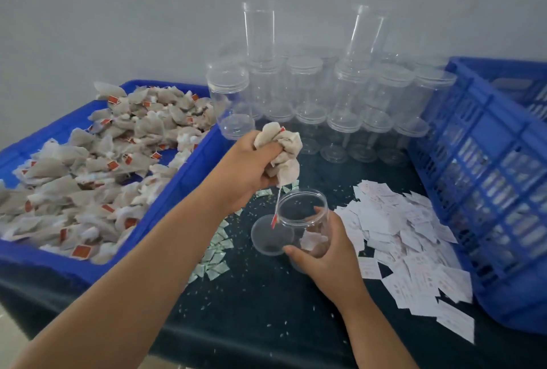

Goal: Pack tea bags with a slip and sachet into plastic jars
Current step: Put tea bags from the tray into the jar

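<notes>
My left hand [248,170] grips a bunch of grey tea bags [284,152] above the dark table; one red tag hangs on its string down to the rim of an open clear jar [305,208]. My right hand [322,247] holds that jar, tilted, with a white slip visible inside it. The jar's clear lid [268,238] lies on the table just left of the jar. Loose tea bags fill the blue tray [183,173] at the left. Small shiny sachets [217,253] lie scattered under my left forearm. A heap of white slips [405,238] lies to the right.
Several empty lidded clear jars [325,102] stand stacked at the back against the grey wall. A tall blue slatted crate [485,179] stands at the right edge. Tea crumbs speckle the dark table top [257,303].
</notes>
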{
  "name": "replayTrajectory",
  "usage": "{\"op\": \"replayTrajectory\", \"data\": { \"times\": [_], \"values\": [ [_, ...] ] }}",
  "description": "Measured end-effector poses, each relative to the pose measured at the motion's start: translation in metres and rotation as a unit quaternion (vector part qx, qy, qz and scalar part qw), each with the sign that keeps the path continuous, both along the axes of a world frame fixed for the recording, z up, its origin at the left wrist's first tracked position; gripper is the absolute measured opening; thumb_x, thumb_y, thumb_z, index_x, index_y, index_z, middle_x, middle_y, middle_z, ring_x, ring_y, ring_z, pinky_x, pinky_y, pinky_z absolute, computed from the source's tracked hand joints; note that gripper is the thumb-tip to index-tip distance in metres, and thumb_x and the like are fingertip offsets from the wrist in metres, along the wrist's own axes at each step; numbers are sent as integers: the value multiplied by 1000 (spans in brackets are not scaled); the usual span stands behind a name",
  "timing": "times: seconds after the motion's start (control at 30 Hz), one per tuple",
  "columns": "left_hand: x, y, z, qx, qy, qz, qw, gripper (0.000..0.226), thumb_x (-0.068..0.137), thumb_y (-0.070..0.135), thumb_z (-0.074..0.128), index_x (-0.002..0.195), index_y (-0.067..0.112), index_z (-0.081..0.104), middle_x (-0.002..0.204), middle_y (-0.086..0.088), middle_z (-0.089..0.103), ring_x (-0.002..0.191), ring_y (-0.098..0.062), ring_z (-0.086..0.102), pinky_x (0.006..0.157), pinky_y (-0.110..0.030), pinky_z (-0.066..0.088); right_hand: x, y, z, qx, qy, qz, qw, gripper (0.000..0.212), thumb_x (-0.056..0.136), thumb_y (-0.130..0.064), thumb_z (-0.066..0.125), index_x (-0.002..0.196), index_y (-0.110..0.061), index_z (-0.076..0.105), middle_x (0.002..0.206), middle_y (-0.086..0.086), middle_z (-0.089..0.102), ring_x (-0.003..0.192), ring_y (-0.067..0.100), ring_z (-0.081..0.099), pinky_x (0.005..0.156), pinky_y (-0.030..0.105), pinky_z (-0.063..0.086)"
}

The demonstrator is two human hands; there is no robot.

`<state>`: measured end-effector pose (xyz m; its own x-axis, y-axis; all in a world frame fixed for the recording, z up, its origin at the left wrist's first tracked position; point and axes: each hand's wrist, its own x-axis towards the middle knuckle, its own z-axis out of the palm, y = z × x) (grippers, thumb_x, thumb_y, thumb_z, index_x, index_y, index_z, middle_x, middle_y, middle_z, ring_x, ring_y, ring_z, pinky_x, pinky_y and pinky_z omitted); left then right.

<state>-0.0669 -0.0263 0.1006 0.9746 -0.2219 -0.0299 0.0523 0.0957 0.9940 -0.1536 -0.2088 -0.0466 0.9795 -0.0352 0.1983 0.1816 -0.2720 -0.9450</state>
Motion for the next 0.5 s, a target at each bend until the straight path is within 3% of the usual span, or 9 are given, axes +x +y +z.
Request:
{"op": "replayTrajectory", "data": {
  "times": [0.07, 0.17, 0.27, 0.33, 0.43, 0.5],
  "values": [
    [-2, -6, -15, 133, -41, 3, 990, 17, 104, 24, 60, 118, 14, 60, 93, 2, 65, 82, -9, 62, 79, -32, 60, 0, 0, 2, 6, -9, -5, 1000, 80, 68, -52, 96, 135, -48, 53, 136, -24, 67, 129, 2, 65, 103, 29, 58],
    [-6, -12, -26, 350, -135, -33, 926, 12, 97, 37, 65, 98, 29, 56, 88, 11, 63, 69, 6, 56, 60, -16, 43, 0, 1, 6, 7, -18, -28, 999, 75, 69, -54, 95, 130, -53, 52, 132, -26, 68, 123, -1, 66, 95, 19, 57],
    [-8, -17, -29, 445, -162, -121, 872, 19, 97, 43, 66, 94, 28, 54, 88, 10, 63, 73, 2, 56, 63, -24, 41, 1, 1, 5, 21, -17, -45, 999, 74, 69, -53, 95, 129, -53, 52, 129, -23, 68, 118, 3, 68, 91, 18, 56],
    [-9, -18, -27, 472, -191, -129, 851, 22, 93, 47, 70, 91, 28, 60, 88, 11, 64, 76, -2, 58, 67, -26, 42, 2, 0, 2, 40, -12, -46, 998, 76, 70, -51, 96, 133, -48, 53, 129, -19, 70, 117, 6, 70, 91, 23, 59],
    [-10, -16, -23, 436, -251, -85, 860, 19, 84, 42, 81, 87, 27, 70, 91, 13, 65, 84, -2, 59, 73, -20, 41, 3, 0, 0, 71, -10, -55, 996, 76, 71, -48, 97, 135, -39, 56, 129, -14, 72, 119, 10, 72, 91, 25, 61],
    [-10, -14, -20, 414, -255, -68, 871, 16, 81, 38, 84, 81, 29, 70, 85, 15, 66, 78, 1, 59, 68, -13, 39, 4, 0, 0, 85, -9, -57, 995, 75, 72, -45, 98, 135, -36, 57, 130, -12, 72, 120, 12, 72, 92, 27, 62]
  ]
}}
